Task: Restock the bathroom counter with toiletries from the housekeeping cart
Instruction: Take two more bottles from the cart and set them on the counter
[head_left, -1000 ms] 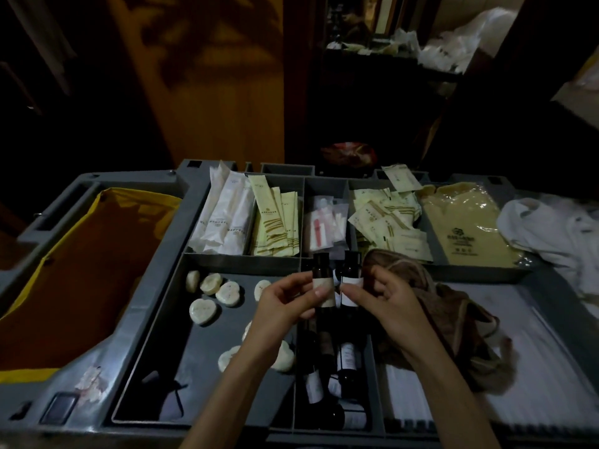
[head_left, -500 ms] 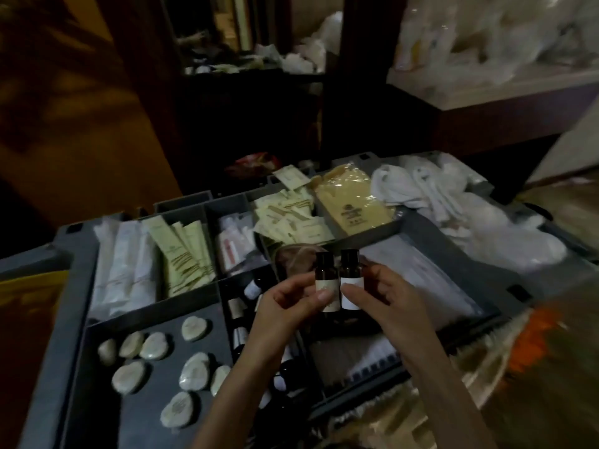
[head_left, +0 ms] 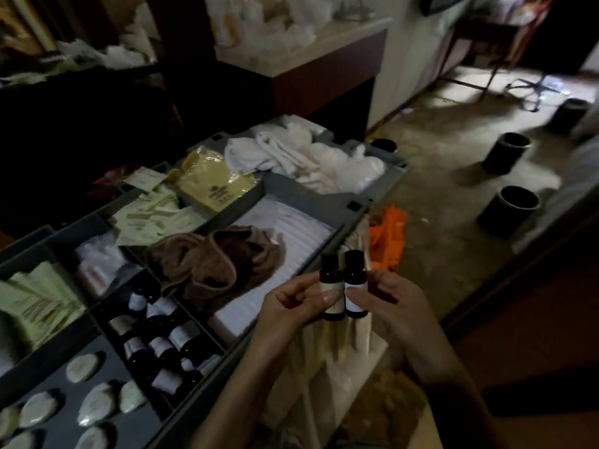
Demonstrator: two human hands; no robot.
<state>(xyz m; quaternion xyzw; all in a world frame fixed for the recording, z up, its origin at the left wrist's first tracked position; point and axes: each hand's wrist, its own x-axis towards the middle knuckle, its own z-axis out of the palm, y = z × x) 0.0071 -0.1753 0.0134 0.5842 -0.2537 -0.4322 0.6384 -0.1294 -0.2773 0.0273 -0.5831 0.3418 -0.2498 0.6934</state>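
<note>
Bottles (head_left: 331, 286) stand upright, touching, just off the cart (head_left: 353, 205); your left hand (head_left: 291, 306) pinches one, right hand (head_left: 392, 309) the other.

Two bottles (head_left: 331, 274) carried off cart (head_left: 311, 189), past right edge.

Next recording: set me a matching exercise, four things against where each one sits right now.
Things:
1 bottles
2 cloth
3 soaps
4 bins

Places:
A on the floor
B in the cart's near-left compartment
C pinched between left hand and right hand
D on the white stack

Pairs: 1-C, 2-D, 3-B, 4-A
</note>
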